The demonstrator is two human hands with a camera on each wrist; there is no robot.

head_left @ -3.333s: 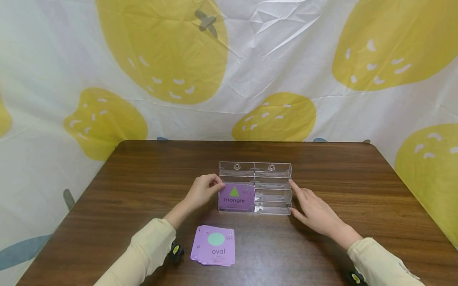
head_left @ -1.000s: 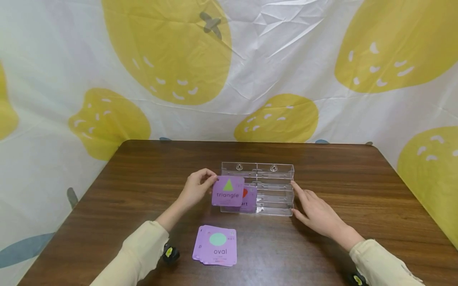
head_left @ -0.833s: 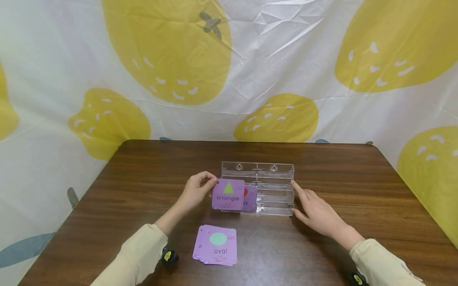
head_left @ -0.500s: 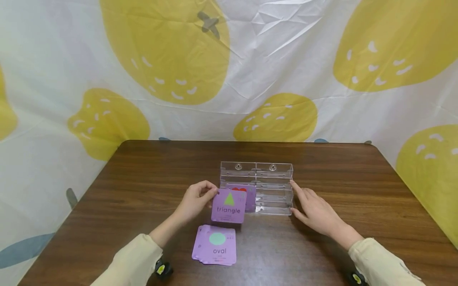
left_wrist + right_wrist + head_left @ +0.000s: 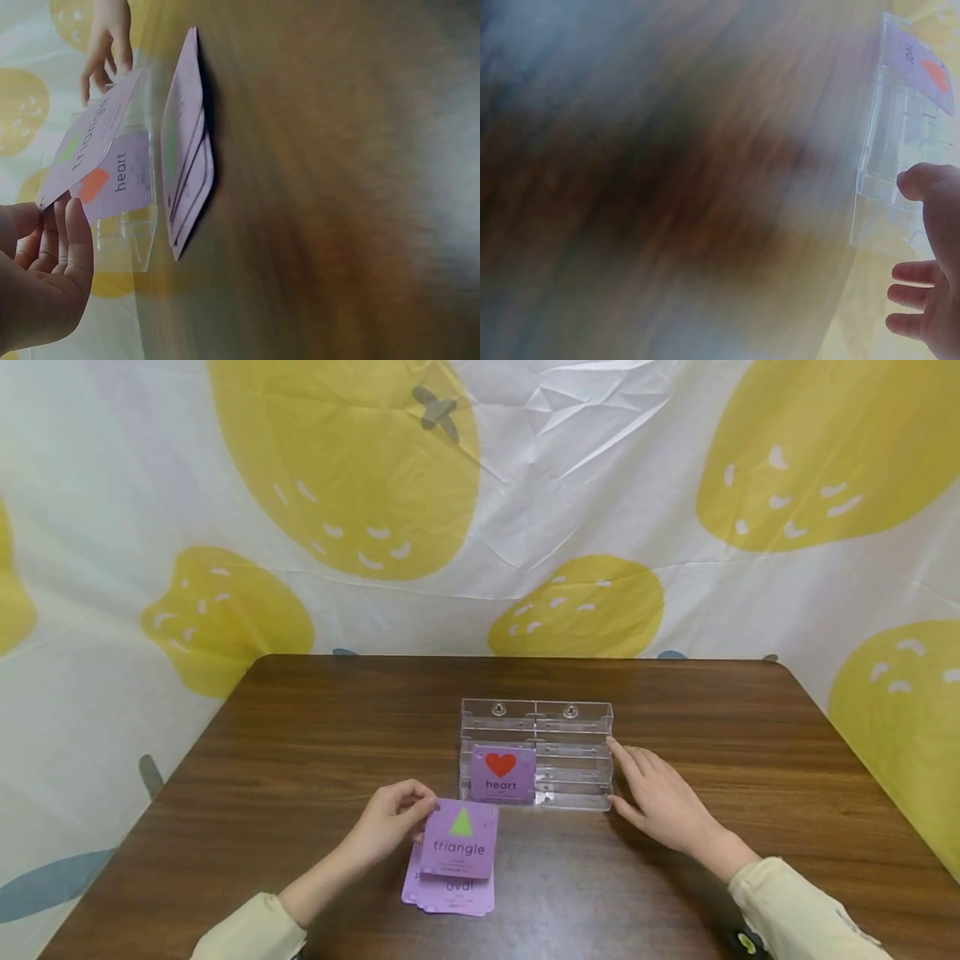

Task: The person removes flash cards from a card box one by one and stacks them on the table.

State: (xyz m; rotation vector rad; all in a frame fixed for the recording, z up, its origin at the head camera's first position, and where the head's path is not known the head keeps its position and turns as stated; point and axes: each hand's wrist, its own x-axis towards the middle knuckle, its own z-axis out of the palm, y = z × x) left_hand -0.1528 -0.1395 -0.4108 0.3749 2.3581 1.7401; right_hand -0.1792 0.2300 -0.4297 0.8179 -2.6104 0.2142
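My left hand (image 5: 388,820) pinches a purple triangle flash card (image 5: 460,843) by its upper left corner. The card hangs above a small stack of purple cards, and the oval card (image 5: 461,893) on top is partly covered by it in the head view. Beyond stands a clear acrylic card holder (image 5: 573,752) with two columns of pockets. A heart card (image 5: 502,777) sits upright in its lower left part. At the holder's right side, my right hand (image 5: 667,797) touches the edge with fingertips and thumb, fingers fairly straight. In the left wrist view the triangle card (image 5: 90,139) is tilted.
A brown wooden table (image 5: 315,718) carries everything. Behind its far edge hangs a white cloth (image 5: 360,610) with yellow fruit prints.
My left hand has drawn the triangle card out of the holder and brought it down toward me, over the stack. The heart card behind it has come into view. My right hand has stayed put.
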